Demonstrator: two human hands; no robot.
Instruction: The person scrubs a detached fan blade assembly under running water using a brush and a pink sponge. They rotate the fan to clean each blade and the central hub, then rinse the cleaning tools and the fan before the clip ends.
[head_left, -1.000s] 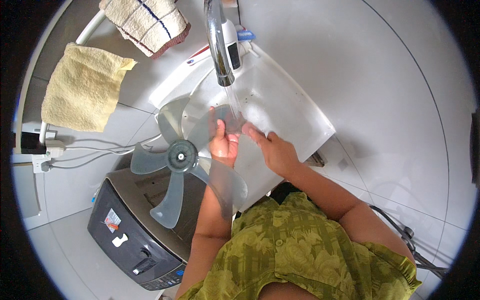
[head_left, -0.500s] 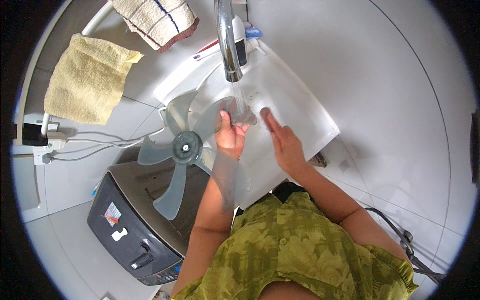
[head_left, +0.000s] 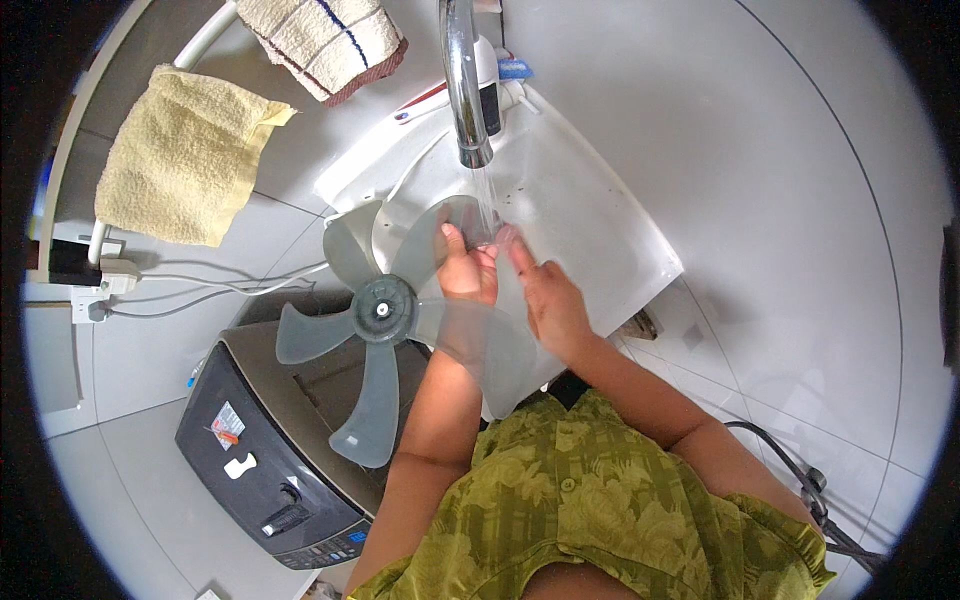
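A grey translucent fan blade (head_left: 382,309), several-bladed with a round hub, hangs tilted over the left side of the white sink (head_left: 600,225). My left hand (head_left: 467,270) is closed on the tip of one of its blades, thumb on top. Water from the chrome faucet (head_left: 468,95) runs down onto that tip and my left fingers. From the right, my right hand (head_left: 553,305) reaches in with its front fingers stretched out, at the wet blade tip and close to my left fingertips. Those fingers are blurred, and whether they press on the blade is hard to see.
To the left, below the fan, stands a dark washing machine (head_left: 270,460). A yellow towel (head_left: 185,160) and a checked towel (head_left: 325,45) hang on a white rail at the upper left. White cords (head_left: 230,285) run to wall sockets. A black hose (head_left: 800,470) lies at the right.
My right hand has moved left, from apart over the basin to the wet blade tip. The fan blade has shifted slightly right and turned a little in my left hand.
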